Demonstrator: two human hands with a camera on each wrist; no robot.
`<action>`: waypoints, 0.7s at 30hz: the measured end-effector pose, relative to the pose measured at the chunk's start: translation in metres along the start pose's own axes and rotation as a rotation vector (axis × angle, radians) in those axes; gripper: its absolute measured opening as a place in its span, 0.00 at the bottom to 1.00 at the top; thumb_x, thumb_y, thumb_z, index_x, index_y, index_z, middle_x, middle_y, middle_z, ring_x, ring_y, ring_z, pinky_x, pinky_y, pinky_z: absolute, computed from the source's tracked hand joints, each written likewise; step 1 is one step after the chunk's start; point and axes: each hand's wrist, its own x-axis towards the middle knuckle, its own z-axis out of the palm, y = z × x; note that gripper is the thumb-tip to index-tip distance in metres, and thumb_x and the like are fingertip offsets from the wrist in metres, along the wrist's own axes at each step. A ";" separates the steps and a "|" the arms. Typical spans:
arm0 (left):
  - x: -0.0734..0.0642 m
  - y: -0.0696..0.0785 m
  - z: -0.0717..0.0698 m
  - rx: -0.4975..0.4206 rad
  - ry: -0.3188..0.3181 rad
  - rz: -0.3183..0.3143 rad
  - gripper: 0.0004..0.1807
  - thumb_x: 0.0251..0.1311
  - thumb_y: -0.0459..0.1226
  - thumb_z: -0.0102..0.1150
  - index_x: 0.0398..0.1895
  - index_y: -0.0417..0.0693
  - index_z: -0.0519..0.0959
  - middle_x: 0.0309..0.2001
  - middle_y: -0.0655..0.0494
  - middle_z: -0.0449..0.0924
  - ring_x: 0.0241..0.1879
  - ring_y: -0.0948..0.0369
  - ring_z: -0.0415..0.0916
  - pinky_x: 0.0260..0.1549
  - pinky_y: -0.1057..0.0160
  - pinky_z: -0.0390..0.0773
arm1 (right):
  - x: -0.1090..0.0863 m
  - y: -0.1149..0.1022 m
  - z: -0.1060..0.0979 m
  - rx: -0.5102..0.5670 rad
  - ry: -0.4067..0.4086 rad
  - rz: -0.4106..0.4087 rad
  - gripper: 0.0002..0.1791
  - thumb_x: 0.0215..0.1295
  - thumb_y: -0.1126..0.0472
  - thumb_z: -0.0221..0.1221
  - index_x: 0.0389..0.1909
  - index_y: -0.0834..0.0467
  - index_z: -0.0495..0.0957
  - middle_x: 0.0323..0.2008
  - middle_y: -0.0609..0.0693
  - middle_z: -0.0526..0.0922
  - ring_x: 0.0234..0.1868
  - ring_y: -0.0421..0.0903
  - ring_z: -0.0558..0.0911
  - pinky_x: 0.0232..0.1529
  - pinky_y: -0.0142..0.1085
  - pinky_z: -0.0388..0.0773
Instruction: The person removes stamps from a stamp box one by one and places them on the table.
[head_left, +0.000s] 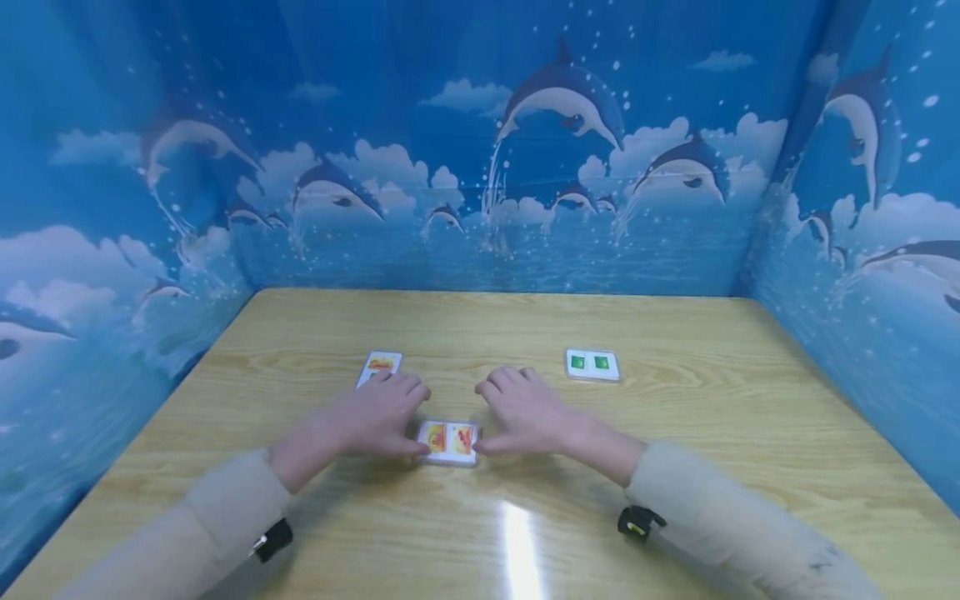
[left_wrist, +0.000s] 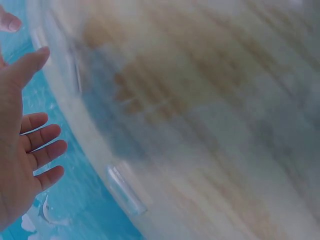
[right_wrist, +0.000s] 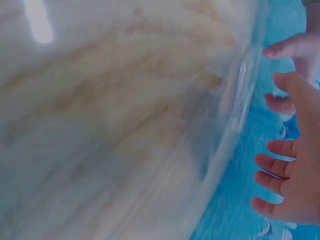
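A white picture tile [head_left: 447, 442], split into two halves with orange and red pictures, lies flat on the table between the two hands. My left hand [head_left: 386, 412] hovers at its left side, thumb tip right at the tile's edge. On the opposite side is my right hand [head_left: 521, 412], its thumb tip close to the right edge. Fingers of the left hand [left_wrist: 20, 145] and right hand [right_wrist: 300, 165] are spread and lightly bent in the wrist views, with nothing gripped. A second tile [head_left: 379, 364], orange picture showing, is partly hidden behind the left fingers.
A third tile [head_left: 592, 364] with two green squares lies farther back to the right. The wooden table [head_left: 675, 333] ends at blue dolphin-print curtains [head_left: 450, 125] at the back and both sides. A bright light reflection crosses the table's near part.
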 end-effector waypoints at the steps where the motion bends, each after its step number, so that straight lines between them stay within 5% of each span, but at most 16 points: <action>1: 0.001 0.001 0.002 -0.010 -0.001 0.005 0.40 0.44 0.64 0.60 0.50 0.42 0.71 0.45 0.51 0.72 0.47 0.54 0.69 0.50 0.50 0.68 | 0.001 -0.003 0.001 -0.015 -0.010 -0.010 0.43 0.50 0.30 0.56 0.58 0.59 0.69 0.52 0.52 0.72 0.56 0.49 0.68 0.55 0.47 0.65; 13: 0.006 0.006 0.016 -0.082 -0.110 0.026 0.40 0.46 0.65 0.58 0.53 0.44 0.71 0.46 0.54 0.71 0.49 0.58 0.66 0.53 0.53 0.65 | 0.013 -0.022 0.011 -0.059 -0.120 -0.050 0.44 0.47 0.29 0.56 0.58 0.56 0.68 0.50 0.50 0.72 0.51 0.45 0.68 0.52 0.44 0.65; 21: 0.008 0.007 0.016 -0.059 -0.112 0.043 0.36 0.47 0.65 0.56 0.46 0.45 0.73 0.42 0.55 0.72 0.45 0.58 0.67 0.50 0.52 0.67 | 0.018 -0.019 0.014 -0.059 -0.156 -0.095 0.38 0.48 0.30 0.56 0.53 0.55 0.72 0.43 0.46 0.73 0.42 0.41 0.68 0.44 0.37 0.66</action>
